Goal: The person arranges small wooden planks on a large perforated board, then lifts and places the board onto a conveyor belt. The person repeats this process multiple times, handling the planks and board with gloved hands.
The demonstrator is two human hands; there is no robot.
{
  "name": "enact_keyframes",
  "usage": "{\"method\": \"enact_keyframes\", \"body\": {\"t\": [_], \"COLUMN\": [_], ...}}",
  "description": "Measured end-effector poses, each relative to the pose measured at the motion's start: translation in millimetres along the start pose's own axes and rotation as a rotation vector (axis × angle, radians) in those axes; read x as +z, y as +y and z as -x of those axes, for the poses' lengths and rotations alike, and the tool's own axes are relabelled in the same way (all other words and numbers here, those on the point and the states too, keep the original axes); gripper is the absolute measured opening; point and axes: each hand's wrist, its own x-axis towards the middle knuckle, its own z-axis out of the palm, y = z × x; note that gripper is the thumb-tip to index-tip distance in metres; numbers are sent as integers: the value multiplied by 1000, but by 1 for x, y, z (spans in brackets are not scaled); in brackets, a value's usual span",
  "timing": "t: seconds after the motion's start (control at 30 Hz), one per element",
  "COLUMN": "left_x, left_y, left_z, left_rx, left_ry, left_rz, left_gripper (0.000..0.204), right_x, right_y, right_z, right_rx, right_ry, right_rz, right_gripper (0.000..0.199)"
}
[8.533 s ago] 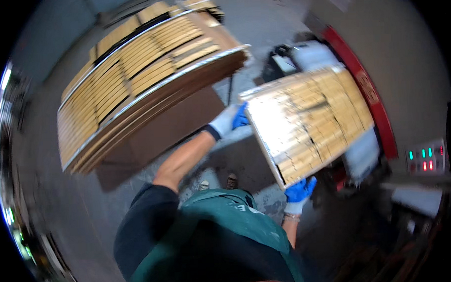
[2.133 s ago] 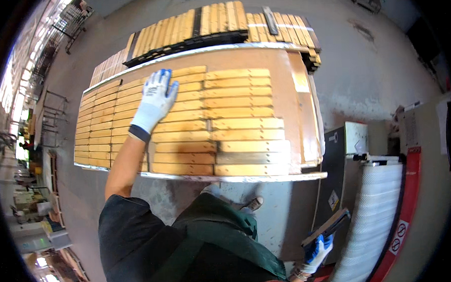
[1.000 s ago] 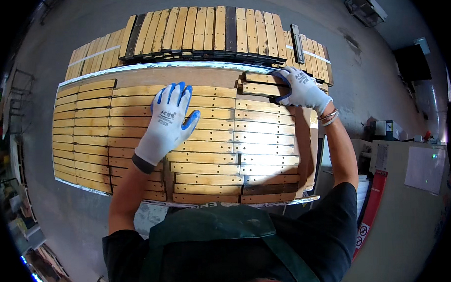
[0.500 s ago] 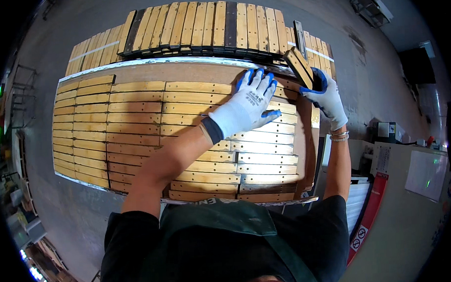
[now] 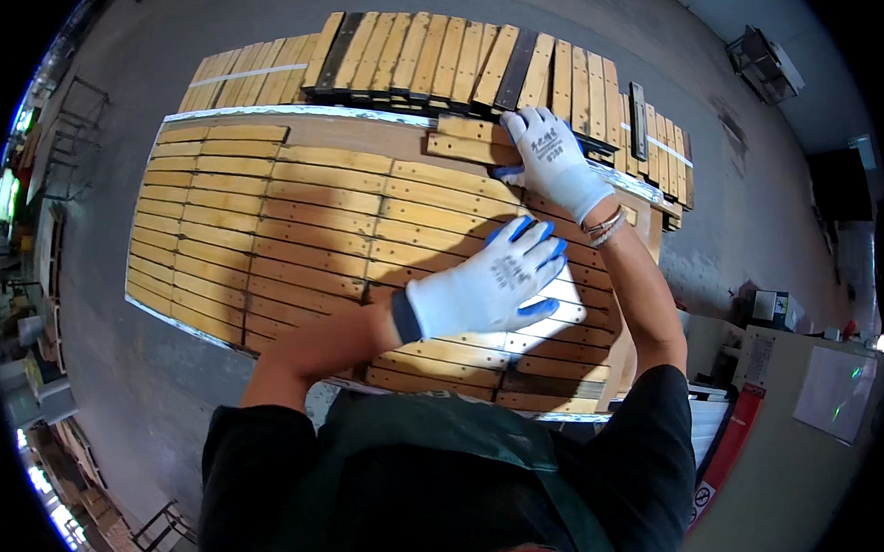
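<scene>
Since half a second ago, the left hand (image 5: pixel 491 289) has slid back toward the board's near right corner while the right hand (image 5: pixel 553 160) stays at its far edge.

Seen from above, a gloved left hand lies flat, fingers spread wide, on rows of wooden slats (image 5: pixel 295 237) covering a large board (image 5: pixel 261 122). The gloved right hand, fingers loosely curved, presses a loose slat (image 5: pixel 466 139) at the far right corner; whether it grips is unclear. More slats (image 5: pixel 425 58) lie beyond. That loose slat could slip off the edge if pushed crooked.
</scene>
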Motion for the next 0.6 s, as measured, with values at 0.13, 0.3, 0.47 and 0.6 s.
{"method": "enact_keyframes", "body": {"t": [0.13,0.3,0.47,0.6], "left_x": [-41,-77,-100,-111], "left_y": [-16,-60,-86,-99], "left_z": [58,106,162,192], "left_rx": [-134,-286,-416,-465], "left_ry": [25,69,70,75], "left_rz": [5,-30,-34,-77], "left_gripper": [67,61,54,53], "right_x": [17,8,-31,-45], "right_y": [-10,-16,-36,-48], "right_z": [-1,-2,-26,-48], "right_rx": [-19,-1,36,132], "right_ry": [-53,-42,-375,-496], "right_rz": [-120,-184,-3,-137], "right_gripper": [63,61,57,57]}}
